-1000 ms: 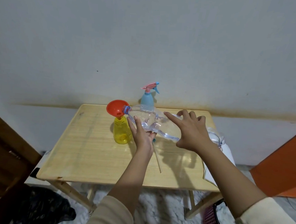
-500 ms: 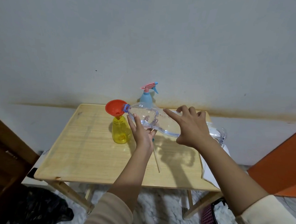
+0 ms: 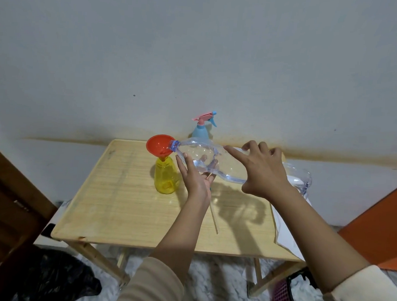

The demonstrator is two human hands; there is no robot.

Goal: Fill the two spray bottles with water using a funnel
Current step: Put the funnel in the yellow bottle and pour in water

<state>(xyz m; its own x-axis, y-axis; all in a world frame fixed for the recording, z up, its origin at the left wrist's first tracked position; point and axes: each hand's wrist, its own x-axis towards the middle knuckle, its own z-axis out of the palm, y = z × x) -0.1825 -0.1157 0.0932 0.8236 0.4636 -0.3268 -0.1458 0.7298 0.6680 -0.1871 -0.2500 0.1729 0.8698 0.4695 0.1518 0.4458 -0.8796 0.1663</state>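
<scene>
A yellow spray bottle (image 3: 165, 176) without its head stands on the wooden table (image 3: 121, 203), with a red funnel (image 3: 158, 146) in its neck. I hold a large clear water bottle (image 3: 206, 158) nearly level, its mouth over the funnel's rim. My left hand (image 3: 196, 178) supports it from below near the neck. My right hand (image 3: 263, 172) grips its body from above. A blue spray bottle (image 3: 201, 129) with a pink trigger head stands behind, at the table's far edge. Little water shows inside the clear bottle.
A thin dip tube (image 3: 213, 218) lies on the table below my left wrist. White paper (image 3: 285, 226) hangs over the table's right edge. Wooden furniture (image 3: 8, 204) stands left, an orange panel (image 3: 377, 226) right, a black bag (image 3: 55, 278) and a basket (image 3: 284, 295) on the floor.
The clear bottle's rear end has risen a little, so the bottle lies flatter and its mouth sits further over the funnel. Both hands keep their hold.
</scene>
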